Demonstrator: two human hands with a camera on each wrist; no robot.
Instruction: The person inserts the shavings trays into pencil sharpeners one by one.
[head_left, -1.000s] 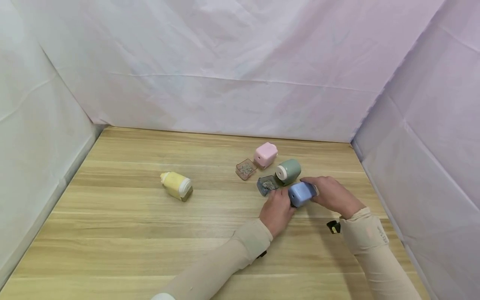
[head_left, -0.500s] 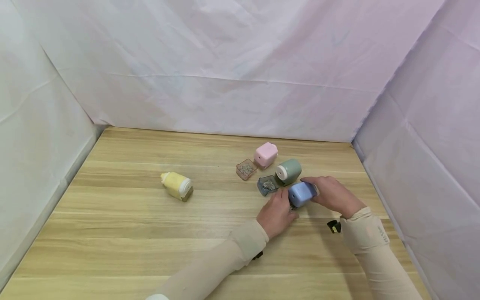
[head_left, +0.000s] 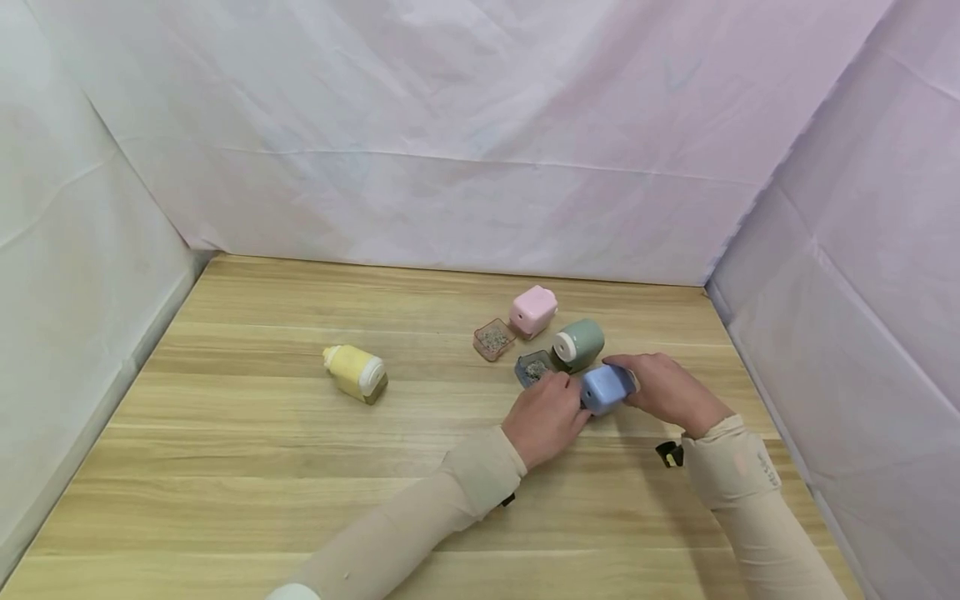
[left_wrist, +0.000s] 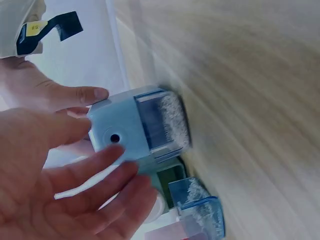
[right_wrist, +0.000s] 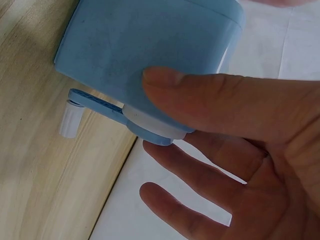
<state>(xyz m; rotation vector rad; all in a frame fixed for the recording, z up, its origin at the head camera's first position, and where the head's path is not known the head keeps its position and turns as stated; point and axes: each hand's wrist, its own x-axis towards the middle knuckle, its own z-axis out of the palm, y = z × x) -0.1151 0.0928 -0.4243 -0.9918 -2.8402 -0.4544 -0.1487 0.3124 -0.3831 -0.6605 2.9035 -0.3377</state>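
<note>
Left hand (head_left: 545, 417) has slid up and left since a second ago; its fingers now cover part of the loose blue tray (head_left: 533, 367) that showed fully before. Blue sharpener (head_left: 606, 388) sits between both hands, on its side on the table (head_left: 262, 433), unmoved.

Right hand (head_left: 667, 392) grips the sharpener's crank end, thumb across the body, other fingers spread below. Left fingers lie loosely straight against its front face, beside the shavings drawer (left_wrist: 165, 125).

Beyond the left hand: green sharpener (head_left: 579, 344), pink sharpener (head_left: 533, 311), pink tray (head_left: 492, 339). Yellow sharpener (head_left: 355, 372) well left.

No readable brand or writing on any sharpener; the yellow tag on the wrist strap (left_wrist: 45, 30) is illegible.
</note>
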